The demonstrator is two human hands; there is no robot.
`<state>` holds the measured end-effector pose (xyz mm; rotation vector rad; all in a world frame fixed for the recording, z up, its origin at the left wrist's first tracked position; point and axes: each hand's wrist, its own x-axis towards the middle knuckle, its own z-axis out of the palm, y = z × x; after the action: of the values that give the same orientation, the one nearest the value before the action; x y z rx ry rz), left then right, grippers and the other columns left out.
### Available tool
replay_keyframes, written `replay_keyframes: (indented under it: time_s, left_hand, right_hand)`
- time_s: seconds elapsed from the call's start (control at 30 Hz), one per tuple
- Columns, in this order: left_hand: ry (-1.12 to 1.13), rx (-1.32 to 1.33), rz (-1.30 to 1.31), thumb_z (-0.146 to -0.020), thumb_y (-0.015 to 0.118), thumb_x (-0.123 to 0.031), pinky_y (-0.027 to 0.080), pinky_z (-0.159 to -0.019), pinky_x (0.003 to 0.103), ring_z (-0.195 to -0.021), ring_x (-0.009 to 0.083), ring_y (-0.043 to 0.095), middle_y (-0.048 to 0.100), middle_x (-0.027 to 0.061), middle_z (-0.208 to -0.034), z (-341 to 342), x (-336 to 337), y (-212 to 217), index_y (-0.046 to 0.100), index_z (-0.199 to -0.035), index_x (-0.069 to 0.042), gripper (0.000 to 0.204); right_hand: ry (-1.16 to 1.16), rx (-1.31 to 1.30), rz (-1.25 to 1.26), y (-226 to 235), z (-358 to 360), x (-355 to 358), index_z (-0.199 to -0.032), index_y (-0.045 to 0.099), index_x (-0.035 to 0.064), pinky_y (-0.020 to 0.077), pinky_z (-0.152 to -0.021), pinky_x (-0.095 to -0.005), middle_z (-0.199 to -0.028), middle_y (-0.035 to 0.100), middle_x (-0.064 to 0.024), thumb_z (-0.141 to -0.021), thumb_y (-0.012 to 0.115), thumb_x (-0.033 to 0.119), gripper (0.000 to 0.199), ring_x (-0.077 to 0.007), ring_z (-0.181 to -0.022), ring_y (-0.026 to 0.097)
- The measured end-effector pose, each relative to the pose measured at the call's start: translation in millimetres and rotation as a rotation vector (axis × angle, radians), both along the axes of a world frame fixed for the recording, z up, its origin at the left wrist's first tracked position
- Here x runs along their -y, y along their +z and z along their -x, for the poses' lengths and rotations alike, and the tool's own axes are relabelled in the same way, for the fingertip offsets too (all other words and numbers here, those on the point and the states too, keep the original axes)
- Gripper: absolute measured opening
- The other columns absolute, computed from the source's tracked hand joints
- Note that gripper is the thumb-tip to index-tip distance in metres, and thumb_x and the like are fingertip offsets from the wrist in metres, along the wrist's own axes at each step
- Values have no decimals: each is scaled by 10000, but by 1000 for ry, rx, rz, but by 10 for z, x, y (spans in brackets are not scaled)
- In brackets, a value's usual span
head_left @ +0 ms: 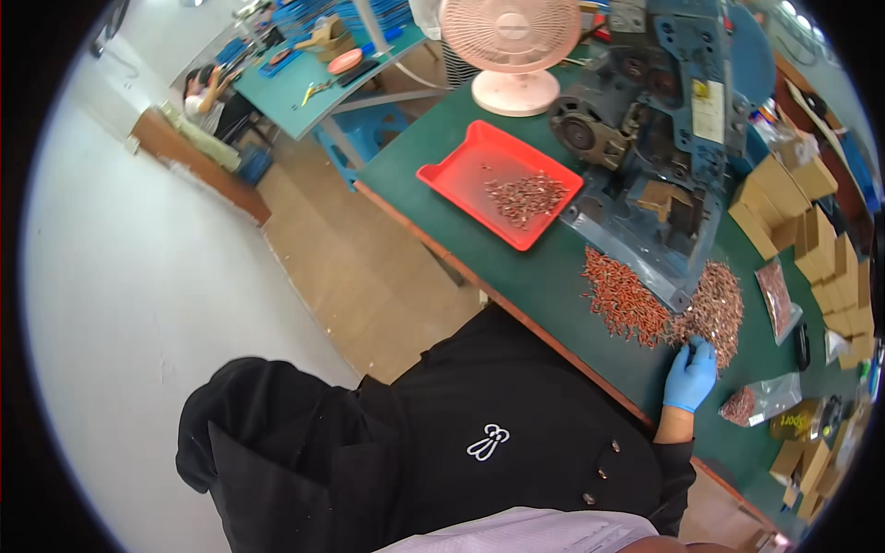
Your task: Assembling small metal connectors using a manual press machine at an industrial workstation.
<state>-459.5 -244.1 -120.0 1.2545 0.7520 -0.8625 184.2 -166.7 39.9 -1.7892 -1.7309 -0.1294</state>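
Just nearer than the machine (636, 249), the gloved right hand (691, 376) has its fingertips at the brownish pile (717, 300), which stretches away along the machine's right; their grip cannot be told. The machine's front corner separates it from the reddish pile (619, 300), left. The left hand is out of view.

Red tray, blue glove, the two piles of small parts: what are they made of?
Red tray: probably plastic, smooth, slightly glossy; even colour, moulded-looking rim.
Blue glove: thin rubber, maybe nitrile, fairly matt; fits closely.
Orange-red pile: coppery metal or coated pieces; too small to tell.
Pinkish-brown pile: perhaps metal, given pale glints; plastic not ruled out.
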Motion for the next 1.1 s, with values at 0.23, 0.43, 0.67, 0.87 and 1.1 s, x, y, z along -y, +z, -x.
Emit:
replay_keyframes:
  time_s: [0.23, 0.43, 0.67, 0.87, 1.1]
  left_hand:
    - [-64, -60, -131, -824, 554, -250, 496, -645, 395, -715, 241, 629, 672, 104, -837, -163, -322, -11, 658, -907, -53, 238]
    - [-99, -115, -267, -818, 556, -242, 497, -643, 401, -716, 252, 629, 669, 110, -833, -267, -576, 24, 657, -891, -51, 228]
    - [-70, -151, -432, -811, 559, -232, 499, -640, 408, -716, 264, 629, 666, 117, -828, -338, -706, -7, 656, -873, -48, 217]
    - [-36, -196, -575, -805, 561, -224, 501, -638, 414, -716, 274, 629, 663, 123, -823, -354, -744, 22, 655, -856, -46, 207]
    - [3, -263, -730, -798, 564, -214, 502, -635, 421, -716, 286, 629, 660, 129, -818, -282, -693, 108, 654, -838, -44, 197]
  right_hand:
    - [15, 17, -14, -59, -88, -126, -885, 601, 27, 486, -708, -365, -846, 613, -136, -773, 593, 20, 113, -310, -769, 599]
    - [-7, -2, -36, -76, -229, -287, -887, 598, 29, 484, -705, -362, -845, 606, -130, -762, 594, 10, 127, -303, -769, 598]
    - [3, -14, -35, -105, -220, -328, -886, 597, 37, 485, -689, -366, -844, 604, -128, -752, 601, 2, 139, -301, -762, 598]
    - [6, -32, -32, -76, -223, -332, -872, 596, 34, 484, -693, -369, -838, 603, -135, -750, 608, 4, 126, -308, -759, 594]
    - [-1, -24, -28, -53, -225, -327, -858, 592, 33, 482, -697, -369, -850, 605, -136, -751, 614, 8, 112, -311, -764, 592]
